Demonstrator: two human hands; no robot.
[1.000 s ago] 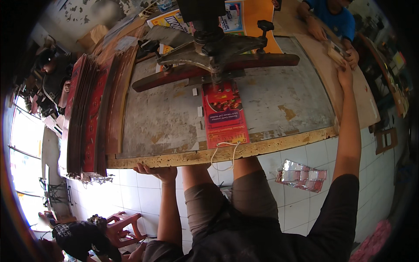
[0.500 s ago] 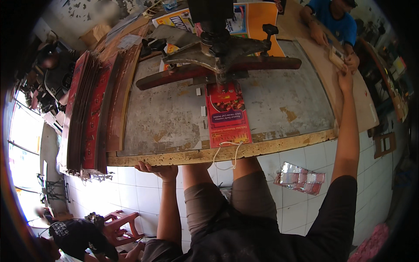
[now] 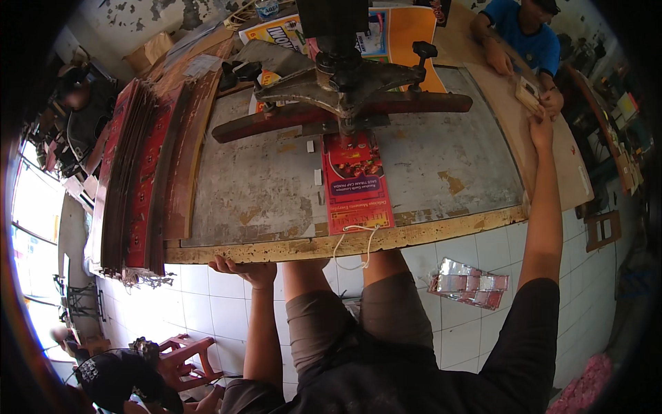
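Observation:
My left hand [image 3: 246,270] is under the worn wooden front edge of the grey work table [image 3: 407,186], its fingers curled against that edge. My right arm stretches far out to the right. The fingers of my right hand [image 3: 542,131] close on the near end of a small pale block with a dark face [image 3: 529,94], which a co-worker in blue also touches. On the table, in front of me, lies a red printed card with a food picture [image 3: 356,181]. A white cord loop [image 3: 355,247] hangs from it over the edge.
A dark metal press arm with a long bar [image 3: 343,110] stands over the table. Red cards are stacked upright [image 3: 148,179] at the left. Colourful printed sheets [image 3: 407,41] lie behind. On the tiled floor are a clear plastic packet [image 3: 471,281] and a red stool [image 3: 187,360].
The view has shifted slightly. My right hand stays at the pale block beside the co-worker's hands, and my left hand stays at the table edge.

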